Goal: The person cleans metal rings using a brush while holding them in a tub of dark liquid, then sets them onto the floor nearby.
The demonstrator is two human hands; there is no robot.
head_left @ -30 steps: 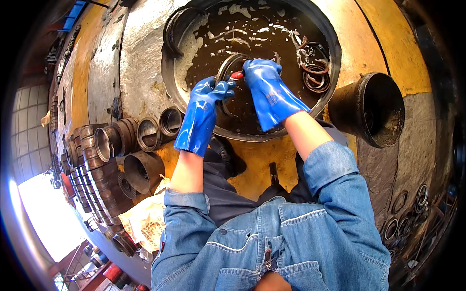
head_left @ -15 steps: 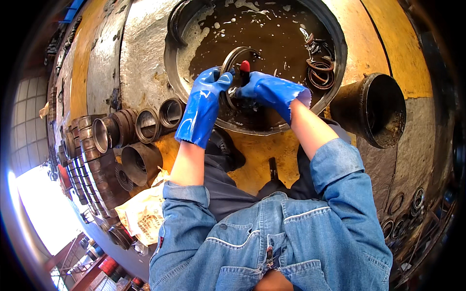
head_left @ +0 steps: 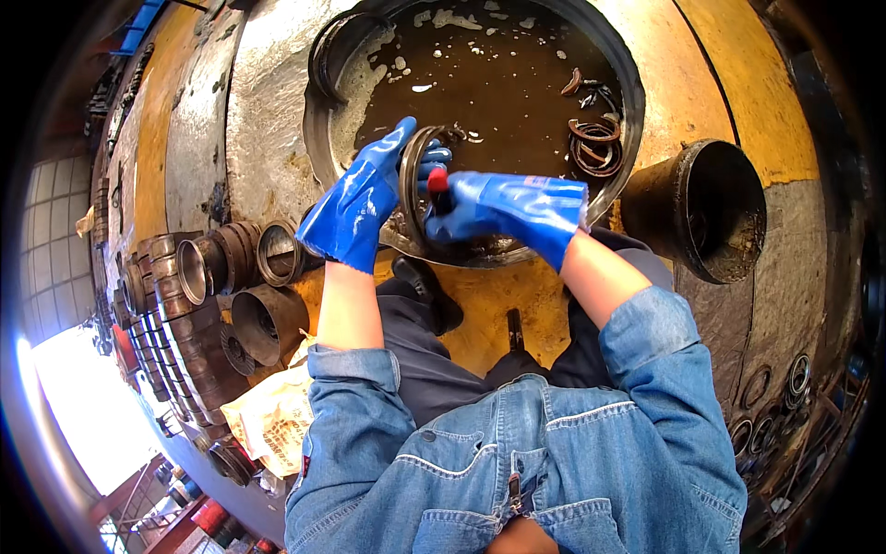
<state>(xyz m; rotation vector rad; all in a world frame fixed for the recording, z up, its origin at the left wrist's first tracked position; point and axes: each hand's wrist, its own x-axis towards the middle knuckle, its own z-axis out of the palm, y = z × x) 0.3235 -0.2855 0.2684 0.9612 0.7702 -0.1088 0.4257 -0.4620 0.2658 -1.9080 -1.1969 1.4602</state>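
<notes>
The head camera has both blue-gloved hands meeting over the near-left part of a round black tub, and right there between them is the metal ring [head_left: 411, 189]! It's up on edge, turned nearly side-on, a broad band in dark brown-grey with ridges running round it and pale, wet-looking glints along its curve. Its near edge comes down by the tub's near rim, and from this angle much of the inner face is covered by the gloves. The left hand [head_left: 367, 189] has it clasped from the left, thumb pointing up and away on the outside, blue fingers showing past the band on the right. Over on the right, the right hand [head_left: 471, 203] is wrapped round a red-tipped tool [head_left: 438, 185], red end up, tight in against the ring; the glove is a little blurred and the working end is hidden, so whether it touches the metal, I can't tell. Under all this, the tub [head_left: 631, 102] holds murky brown liquid [head_left: 498, 88], foam along its left side, and a tangle of thin rings [head_left: 595, 152] at the right. Well to the right lies a big open metal cylinder [head_left: 657, 198], mouth facing right; on the left, near side, more metal sleeves [head_left: 268, 323] crowd the floor.
</notes>
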